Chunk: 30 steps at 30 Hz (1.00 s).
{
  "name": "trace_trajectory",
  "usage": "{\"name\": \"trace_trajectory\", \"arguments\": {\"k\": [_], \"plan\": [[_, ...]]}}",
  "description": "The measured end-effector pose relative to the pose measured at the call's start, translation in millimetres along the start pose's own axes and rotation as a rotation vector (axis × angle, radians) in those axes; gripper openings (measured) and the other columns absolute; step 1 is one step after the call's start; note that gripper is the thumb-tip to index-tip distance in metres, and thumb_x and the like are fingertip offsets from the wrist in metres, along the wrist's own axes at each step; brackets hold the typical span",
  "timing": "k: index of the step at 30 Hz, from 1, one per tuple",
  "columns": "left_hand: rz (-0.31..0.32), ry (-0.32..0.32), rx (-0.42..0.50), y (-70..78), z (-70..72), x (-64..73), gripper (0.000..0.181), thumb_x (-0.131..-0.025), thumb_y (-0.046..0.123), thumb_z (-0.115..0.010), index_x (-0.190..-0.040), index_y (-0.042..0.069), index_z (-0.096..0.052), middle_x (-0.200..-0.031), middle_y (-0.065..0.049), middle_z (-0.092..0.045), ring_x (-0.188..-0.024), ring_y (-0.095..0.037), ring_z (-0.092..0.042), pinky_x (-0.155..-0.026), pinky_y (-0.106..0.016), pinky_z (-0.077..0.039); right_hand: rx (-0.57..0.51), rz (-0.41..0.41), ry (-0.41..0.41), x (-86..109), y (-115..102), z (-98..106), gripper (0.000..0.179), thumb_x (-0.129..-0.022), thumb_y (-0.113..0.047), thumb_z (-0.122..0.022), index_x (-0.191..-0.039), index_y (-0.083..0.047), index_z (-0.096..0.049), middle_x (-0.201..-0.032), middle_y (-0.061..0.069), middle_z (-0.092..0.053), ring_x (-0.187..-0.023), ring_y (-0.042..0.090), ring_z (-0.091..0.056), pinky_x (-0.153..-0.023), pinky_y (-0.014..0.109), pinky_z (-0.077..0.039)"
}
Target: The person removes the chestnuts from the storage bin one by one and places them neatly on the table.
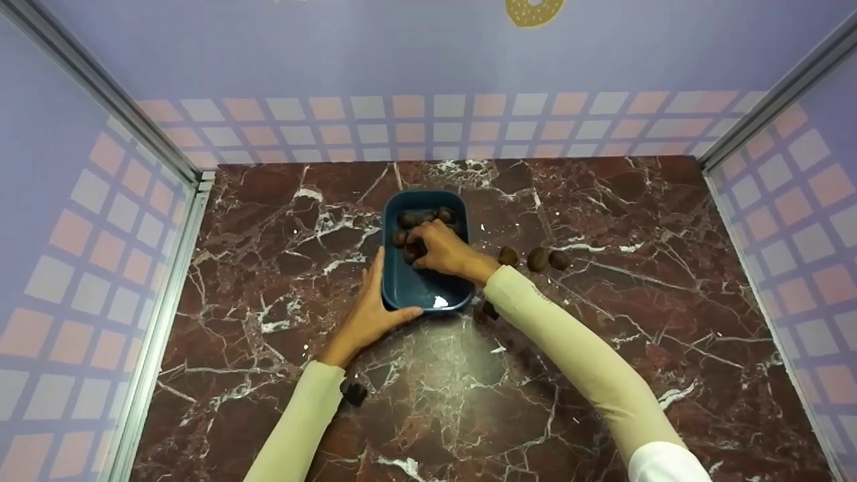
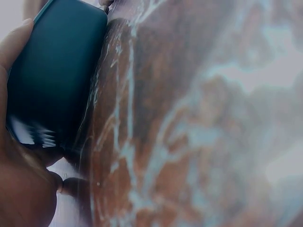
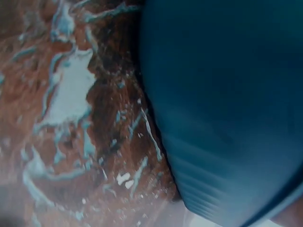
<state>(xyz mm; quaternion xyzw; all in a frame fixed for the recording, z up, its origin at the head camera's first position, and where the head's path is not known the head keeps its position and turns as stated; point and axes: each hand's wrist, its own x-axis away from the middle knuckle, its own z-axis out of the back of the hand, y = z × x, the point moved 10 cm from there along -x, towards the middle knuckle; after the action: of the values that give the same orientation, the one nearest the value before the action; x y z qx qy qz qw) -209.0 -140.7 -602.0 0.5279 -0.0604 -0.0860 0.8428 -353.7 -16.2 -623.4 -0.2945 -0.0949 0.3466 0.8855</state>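
Observation:
A dark blue rectangular tub [image 1: 428,288] stands on the marbled table. Inside its far half lie several brown walnut-like balls [image 1: 407,219]. My right hand [image 1: 445,251] reaches over the tub's right rim, fingers curled about a brown ball [image 1: 412,253] amid the others. Spread at the tub's near left corner, my left hand [image 1: 368,311] lays straight fingers along the left wall and its thumb along the near wall. The left wrist view shows that hand beside the teal side of the tub [image 2: 57,66]. Only the tub's outer wall [image 3: 218,109] fills the right wrist view; the fingers are hidden there.
To the right of the tub, partly near my right wrist, sit three more brown balls [image 1: 537,259] in a row. White flecks [image 3: 124,178] are scattered on the marbled table [image 1: 268,221]. Purple checked panels [image 1: 442,60] enclose the back and both sides.

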Motion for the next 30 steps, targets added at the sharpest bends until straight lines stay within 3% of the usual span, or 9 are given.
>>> {"name": "trace_trajectory", "arguments": {"k": [7, 11, 14, 16, 19, 22, 30], "plan": [[-0.044, 0.001, -0.011, 5.0, -1.9, -4.0, 0.141, -0.084, 0.050, -0.097, -0.178, 0.013, 0.002, -0.186, -0.011, -0.003, -0.169, -0.043, 0.002, -0.136, -0.060, 0.003, -0.009, -0.056, 0.027, 5.2, -2, 6, 0.042, -0.082, -0.021, -0.093, -0.121, -0.011, -0.079, -0.121, 0.008, -0.076, -0.118, 0.035, -0.060, -0.106, 0.054, -0.051], [-0.067, 0.000, -0.018, 7.2, -1.7, -6.6, 0.141, -0.085, 0.048, -0.097, -0.178, 0.012, 0.002, -0.186, -0.012, -0.004, -0.169, -0.042, -0.001, -0.136, -0.058, 0.003, -0.047, -0.067, 0.042, 22.7, -37, 33, 0.042, -0.084, -0.017, -0.092, -0.121, -0.004, -0.078, -0.122, 0.014, -0.075, -0.117, 0.037, -0.060, -0.106, 0.052, -0.051], [-0.045, -0.005, -0.009, 4.9, -1.5, -6.1, 0.141, -0.085, 0.049, -0.096, -0.179, 0.014, 0.002, -0.185, -0.014, -0.003, -0.169, -0.045, 0.003, -0.135, -0.064, 0.002, -0.076, -0.052, 0.048, 38.2, -67, 54, 0.041, -0.088, -0.013, -0.092, -0.124, 0.001, -0.076, -0.124, 0.018, -0.075, -0.121, 0.038, -0.062, -0.119, 0.055, -0.044], [-0.025, -0.013, 0.000, 2.7, -1.8, -4.9, 0.141, -0.085, 0.051, -0.096, -0.179, 0.016, 0.004, -0.185, -0.013, -0.002, -0.168, -0.046, 0.006, -0.134, -0.066, 0.001, -0.092, -0.032, 0.056, 45.1, -74, 59, 0.041, -0.090, -0.013, -0.092, -0.125, 0.001, -0.076, -0.125, 0.018, -0.076, -0.121, 0.037, -0.065, -0.125, 0.055, -0.039], [0.000, -0.021, 0.013, 0.0, -2.3, -2.9, 0.140, -0.087, 0.052, -0.094, -0.179, 0.018, 0.005, -0.185, -0.013, -0.001, -0.167, -0.047, 0.010, -0.133, -0.070, 0.001, -0.119, -0.017, 0.067, 55.5, -79, 64, 0.043, -0.090, -0.014, -0.093, -0.127, 0.000, -0.076, -0.124, 0.015, -0.077, -0.120, 0.035, -0.066, -0.122, 0.054, -0.042], [0.010, -0.018, 0.020, -1.0, -2.1, -1.7, 0.139, -0.086, 0.051, -0.095, -0.179, 0.018, 0.005, -0.185, -0.014, 0.000, -0.167, -0.048, 0.012, -0.132, -0.072, -0.001, -0.147, -0.019, 0.077, 66.9, -79, 68, 0.045, -0.090, -0.015, -0.094, -0.128, -0.001, -0.077, -0.124, 0.014, -0.076, -0.117, 0.034, -0.065, -0.108, 0.051, -0.051], [0.042, -0.004, 0.018, -5.7, -3.0, -0.1, 0.141, -0.084, 0.054, -0.096, -0.179, 0.024, 0.004, -0.185, -0.016, 0.000, -0.166, -0.051, 0.013, -0.129, -0.077, -0.004, -0.277, -0.074, 0.099, 101.6, -69, 79, 0.047, -0.088, -0.016, -0.095, -0.129, -0.004, -0.076, -0.128, 0.014, -0.073, -0.122, 0.037, -0.064, -0.108, 0.056, -0.052]]}}
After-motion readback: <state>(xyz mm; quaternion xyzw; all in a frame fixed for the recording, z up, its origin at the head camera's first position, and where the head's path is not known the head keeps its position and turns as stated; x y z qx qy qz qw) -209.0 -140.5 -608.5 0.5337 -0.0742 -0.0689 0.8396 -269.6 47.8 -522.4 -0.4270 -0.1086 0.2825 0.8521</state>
